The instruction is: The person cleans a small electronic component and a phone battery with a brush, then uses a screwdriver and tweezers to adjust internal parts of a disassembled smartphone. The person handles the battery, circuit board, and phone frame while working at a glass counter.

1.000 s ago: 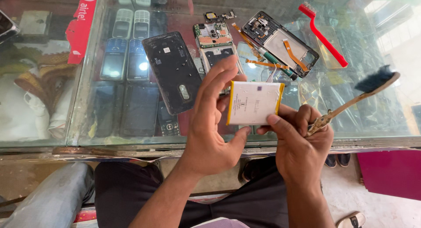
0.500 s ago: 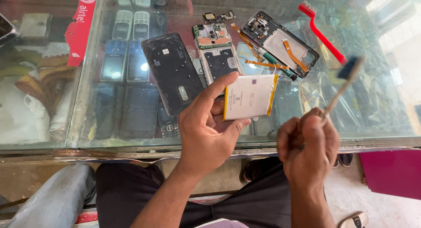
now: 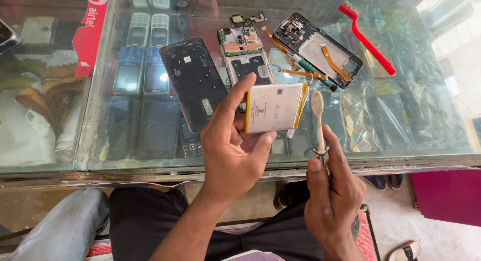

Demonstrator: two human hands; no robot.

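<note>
My left hand (image 3: 233, 145) holds a flat white phone battery with yellow edges (image 3: 274, 108) by its left side and bottom edge, above the front edge of the glass counter (image 3: 100, 140). Just to its right, my right hand (image 3: 334, 191) grips a pale worn brush handle (image 3: 318, 123) that stands upright, its tip close to the battery's right edge. Behind them on the glass lie a black phone back cover (image 3: 193, 80), a circuit board with a frame (image 3: 243, 53) and an opened phone body with orange flex cables (image 3: 318, 48).
A red-handled brush (image 3: 367, 38) lies at the back right of the counter. Several old keypad phones (image 3: 145, 50) show under the glass at the left. Clear plastic wrappers (image 3: 391, 115) cover the right side. My dark trousers (image 3: 145, 216) and a magenta surface (image 3: 448, 196) are below.
My right hand let go of the battery and turned the brush from slanting out to the right to upright beside it. The left hand kept the battery and moved it slightly left.
</note>
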